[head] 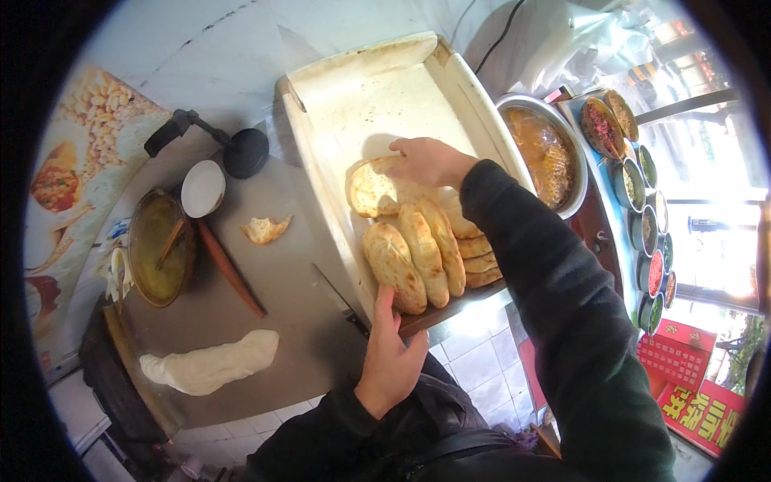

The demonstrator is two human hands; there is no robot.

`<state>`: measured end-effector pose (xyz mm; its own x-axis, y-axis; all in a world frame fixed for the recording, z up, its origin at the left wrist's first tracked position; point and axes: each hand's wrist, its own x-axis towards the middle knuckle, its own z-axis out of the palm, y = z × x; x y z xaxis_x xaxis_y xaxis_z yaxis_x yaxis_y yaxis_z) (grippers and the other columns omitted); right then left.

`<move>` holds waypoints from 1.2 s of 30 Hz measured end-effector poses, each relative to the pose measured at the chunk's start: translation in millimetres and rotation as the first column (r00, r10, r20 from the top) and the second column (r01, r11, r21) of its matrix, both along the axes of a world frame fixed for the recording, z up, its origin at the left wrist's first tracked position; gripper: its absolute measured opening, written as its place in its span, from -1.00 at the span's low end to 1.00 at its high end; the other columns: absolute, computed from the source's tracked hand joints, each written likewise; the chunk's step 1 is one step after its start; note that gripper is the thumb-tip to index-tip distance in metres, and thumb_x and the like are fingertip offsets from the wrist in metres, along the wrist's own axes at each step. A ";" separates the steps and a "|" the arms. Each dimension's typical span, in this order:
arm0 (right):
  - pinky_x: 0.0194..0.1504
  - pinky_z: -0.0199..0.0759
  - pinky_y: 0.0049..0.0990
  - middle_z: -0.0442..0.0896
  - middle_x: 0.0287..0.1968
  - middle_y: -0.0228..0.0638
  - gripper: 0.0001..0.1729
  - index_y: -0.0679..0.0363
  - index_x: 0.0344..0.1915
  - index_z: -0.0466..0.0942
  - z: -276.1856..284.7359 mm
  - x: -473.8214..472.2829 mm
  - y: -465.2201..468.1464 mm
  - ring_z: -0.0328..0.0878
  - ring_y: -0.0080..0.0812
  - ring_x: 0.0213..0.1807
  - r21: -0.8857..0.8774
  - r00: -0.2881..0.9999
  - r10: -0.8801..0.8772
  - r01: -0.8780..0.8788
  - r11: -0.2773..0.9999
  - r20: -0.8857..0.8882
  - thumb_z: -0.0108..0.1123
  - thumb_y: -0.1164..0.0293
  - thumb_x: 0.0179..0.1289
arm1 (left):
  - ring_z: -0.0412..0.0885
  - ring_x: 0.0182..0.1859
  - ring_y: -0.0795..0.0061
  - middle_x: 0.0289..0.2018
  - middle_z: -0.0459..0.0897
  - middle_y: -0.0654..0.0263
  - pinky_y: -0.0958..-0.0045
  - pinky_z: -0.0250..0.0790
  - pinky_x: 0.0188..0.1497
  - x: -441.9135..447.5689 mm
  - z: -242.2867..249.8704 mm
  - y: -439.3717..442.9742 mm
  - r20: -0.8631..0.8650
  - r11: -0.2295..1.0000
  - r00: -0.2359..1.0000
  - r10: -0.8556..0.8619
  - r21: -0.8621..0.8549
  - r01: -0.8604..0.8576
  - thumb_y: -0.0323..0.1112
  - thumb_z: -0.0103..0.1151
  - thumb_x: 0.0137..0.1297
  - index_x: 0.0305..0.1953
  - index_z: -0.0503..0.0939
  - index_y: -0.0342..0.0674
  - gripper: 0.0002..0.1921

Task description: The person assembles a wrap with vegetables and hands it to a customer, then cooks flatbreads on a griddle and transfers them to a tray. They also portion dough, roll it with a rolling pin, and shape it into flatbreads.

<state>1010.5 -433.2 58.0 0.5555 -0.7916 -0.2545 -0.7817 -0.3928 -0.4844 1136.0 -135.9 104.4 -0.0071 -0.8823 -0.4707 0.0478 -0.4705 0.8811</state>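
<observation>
Oval, browned flatbreads are gathered at the near end of a white-lined wooden tray [385, 90]. My right hand [430, 161] reaches over the tray and rests at the upper right of a flatbread [376, 190]. Its lower fingers are partly hidden, so I cannot tell whether they grip it. Nearer me, several flatbreads lean side by side, the leftmost flatbread [391, 265] closest to my left hand [394, 364]. That hand is at the tray's near edge with fingers apart, one fingertip at the lower end of this bread. My right sleeve covers part of the stack on the right.
Left of the tray lie a knife [331, 289], a torn bread piece [265, 230], a rolling pin [229, 268] and a dough roll [211, 364]. Beyond them are a bowl of yellowish liquid [153, 247] and a white bowl [203, 188]. A metal basin [542, 153] and several topping bowls [647, 229] stand right.
</observation>
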 end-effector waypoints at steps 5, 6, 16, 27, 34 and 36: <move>0.08 0.56 -0.21 0.78 -0.09 0.09 -0.40 0.32 0.01 0.73 8.7 11.7 -6.2 0.73 0.00 0.00 0.184 0.996 0.028 -0.012 0.983 -0.089 0.48 0.00 0.24 | 0.06 0.66 0.14 0.62 0.04 -0.11 0.10 -0.04 0.69 -6.1 1.5 -19.7 -0.270 0.995 0.959 0.088 0.076 -0.070 -0.67 0.09 0.32 0.61 -0.07 -0.44 -0.13; 0.01 0.56 -0.19 0.77 -0.16 0.07 -0.44 0.32 -0.07 0.73 19.1 12.7 -6.6 0.73 -0.01 -0.08 0.165 0.999 0.044 -0.038 0.986 -0.032 0.49 0.03 0.23 | 0.07 0.66 0.15 0.62 0.04 -0.10 0.11 -0.05 0.70 -5.9 -2.1 -23.2 -0.342 0.999 0.938 0.052 0.006 -0.053 -0.68 0.09 0.31 0.61 -0.07 -0.44 -0.12; -0.27 0.55 -0.18 0.70 -0.44 0.00 -0.56 0.37 -0.32 0.63 152.5 4.4 80.2 0.68 -0.01 -0.39 -0.044 0.952 -0.228 0.241 0.970 0.204 0.48 0.15 0.28 | 0.11 0.65 0.13 0.57 0.14 -0.04 0.05 0.10 0.65 4.1 7.7 1.8 -0.184 0.989 0.972 0.144 0.002 -0.146 -0.71 0.03 0.31 0.58 0.02 -0.43 -0.19; -0.23 0.57 -0.14 0.69 -0.40 0.09 -0.73 0.37 -0.27 0.63 104.9 -23.6 173.3 0.72 0.10 -0.32 0.211 0.848 -0.431 0.380 0.900 0.308 0.25 0.34 0.43 | 0.55 0.27 0.37 0.25 0.51 0.14 0.37 0.50 0.23 54.6 0.8 2.3 0.027 0.994 1.000 0.007 -0.111 -0.003 -0.65 0.02 0.38 0.38 0.36 -0.33 -0.46; -0.25 0.55 -0.29 0.70 -0.40 -0.07 -0.82 0.36 -0.22 0.63 97.3 -48.0 215.9 0.70 -0.18 -0.37 0.377 0.786 -0.534 0.414 0.828 0.310 0.27 0.42 0.40 | 0.56 0.35 0.19 0.32 0.56 0.03 0.17 0.45 0.35 77.9 1.2 -71.5 0.706 0.837 0.708 -0.013 -0.379 0.394 -0.65 0.10 0.37 0.36 0.39 -0.31 -0.47; -0.22 0.57 -0.33 0.74 -0.34 -0.12 -0.85 0.34 -0.15 0.63 93.2 -44.2 226.7 0.73 -0.28 -0.32 0.450 0.754 -0.568 0.403 0.797 0.331 0.28 0.47 0.39 | 0.56 0.37 0.11 0.33 0.58 -0.02 0.09 0.42 0.39 78.8 -7.2 -110.5 0.912 0.697 0.406 0.061 -0.330 0.637 -0.66 0.17 0.32 0.35 0.40 -0.32 -0.44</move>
